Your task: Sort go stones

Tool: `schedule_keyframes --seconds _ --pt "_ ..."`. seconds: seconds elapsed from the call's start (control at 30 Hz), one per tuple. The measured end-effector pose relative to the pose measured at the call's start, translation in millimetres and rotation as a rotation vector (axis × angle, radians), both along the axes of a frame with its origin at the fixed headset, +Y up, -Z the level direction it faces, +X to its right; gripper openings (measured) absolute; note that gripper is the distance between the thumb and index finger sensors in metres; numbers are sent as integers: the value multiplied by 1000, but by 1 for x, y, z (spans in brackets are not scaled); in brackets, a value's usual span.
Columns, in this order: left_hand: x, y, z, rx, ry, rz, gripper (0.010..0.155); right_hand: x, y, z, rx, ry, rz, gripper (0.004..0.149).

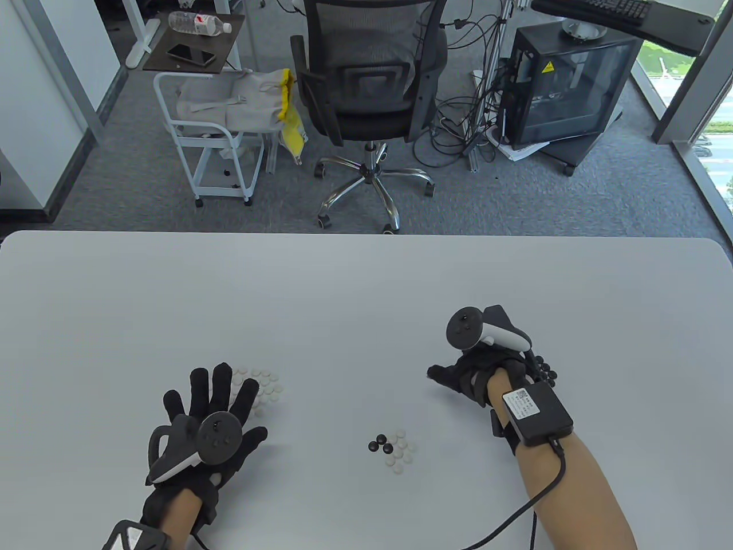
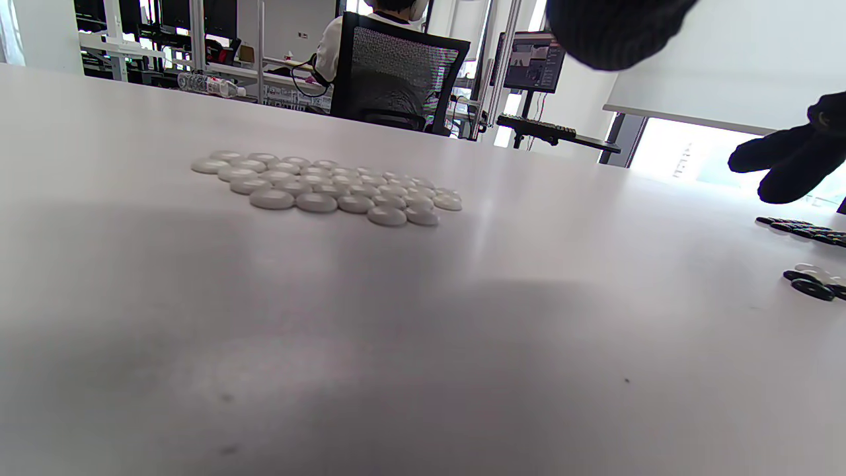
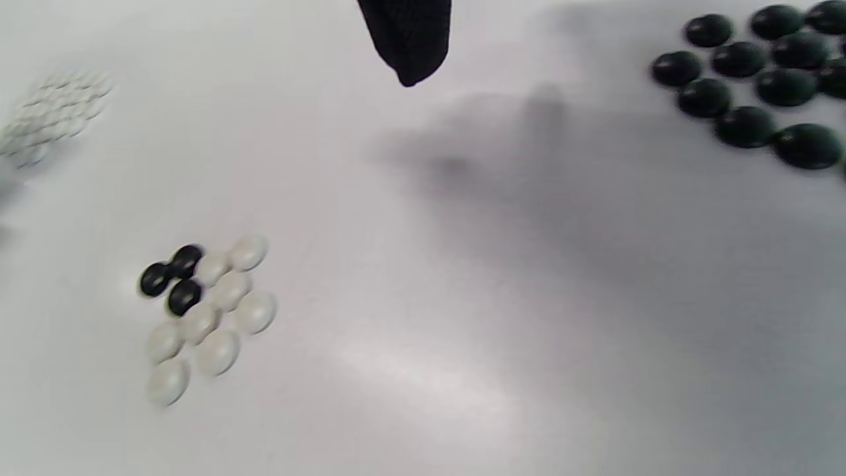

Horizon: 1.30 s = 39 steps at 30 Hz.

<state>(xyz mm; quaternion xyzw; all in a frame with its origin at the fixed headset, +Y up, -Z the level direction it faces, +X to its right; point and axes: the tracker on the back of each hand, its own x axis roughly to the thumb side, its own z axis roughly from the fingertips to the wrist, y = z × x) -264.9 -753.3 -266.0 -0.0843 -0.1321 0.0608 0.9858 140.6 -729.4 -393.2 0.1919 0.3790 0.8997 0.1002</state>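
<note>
A mixed cluster of Go stones (image 1: 394, 448), three black and several white, lies at the table's near centre; it also shows in the right wrist view (image 3: 205, 304). A patch of white stones (image 1: 264, 389) sits left of it, partly under the straight, spread fingers of my left hand (image 1: 220, 389). The white stones (image 2: 324, 188) lie flat in rows. A group of black stones (image 1: 545, 373) lies just right of my right hand (image 1: 452, 375), which hovers with loosely bent fingers and nothing visible in them. The black stones (image 3: 753, 79) sit apart from one right fingertip (image 3: 410, 39).
The white table (image 1: 366, 298) stretches far beyond the stones. A cable runs from the box on my right wrist (image 1: 537, 413) to the near edge. Past the far edge stand an office chair (image 1: 366, 86), a white cart (image 1: 212, 143) and a computer case (image 1: 567, 86).
</note>
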Motion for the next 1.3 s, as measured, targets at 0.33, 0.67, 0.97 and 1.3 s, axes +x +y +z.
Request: schedule_keyframes --seconds 0.33,0.67,0.97,1.3 --pt "0 1 0 10 0 4 78 -75 -18 57 -83 350 -111 68" --pt "-2 1 1 15 4 12 78 -94 -41 46 -62 315 -70 69" --pt "-3 2 1 20 3 18 78 -38 -27 -9 -42 8 31 70" --pt "-4 1 1 15 4 13 78 26 -22 -14 -49 -150 105 71"
